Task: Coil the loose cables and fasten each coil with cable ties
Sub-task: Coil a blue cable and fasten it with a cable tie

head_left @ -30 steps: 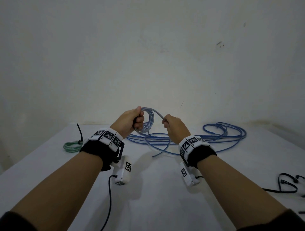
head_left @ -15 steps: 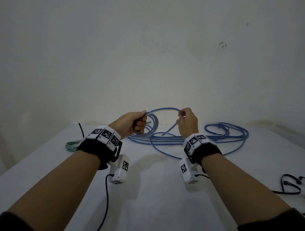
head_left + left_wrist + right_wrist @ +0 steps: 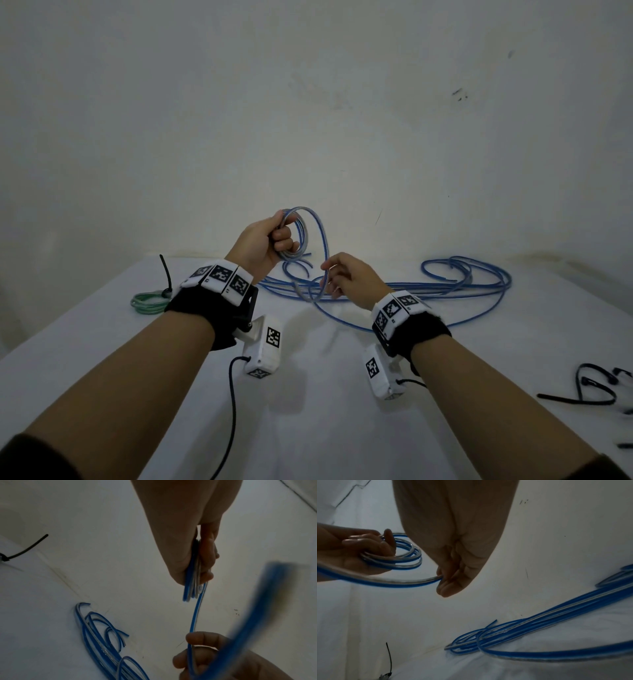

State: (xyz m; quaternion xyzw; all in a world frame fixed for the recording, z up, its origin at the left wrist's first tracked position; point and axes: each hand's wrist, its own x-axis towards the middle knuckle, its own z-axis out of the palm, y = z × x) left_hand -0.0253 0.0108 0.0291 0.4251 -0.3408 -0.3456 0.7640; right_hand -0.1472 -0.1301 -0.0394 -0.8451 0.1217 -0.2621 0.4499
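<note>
From the left wrist cam, the left hand (image 3: 185, 536) is reaching down from the top of the shot and gripping a small bundle of blue-and-clear plastic cable loops (image 3: 193, 582) between thumb and curled fingers, edge-on so the loops are looking like a flat stack. One strand of the same cable is running straight down from the bundle to the right hand (image 3: 223, 660) at the bottom, where the fingers are curling round it. A blurry blue stretch of cable is sweeping diagonally across the right side, very close to the lens. More blue-and-clear cable (image 3: 102, 639) is lying loose on the white bench (image 3: 51, 615) at lower left. A thin black cable tie tail (image 3: 29, 548) is sticking up at far left.
</note>
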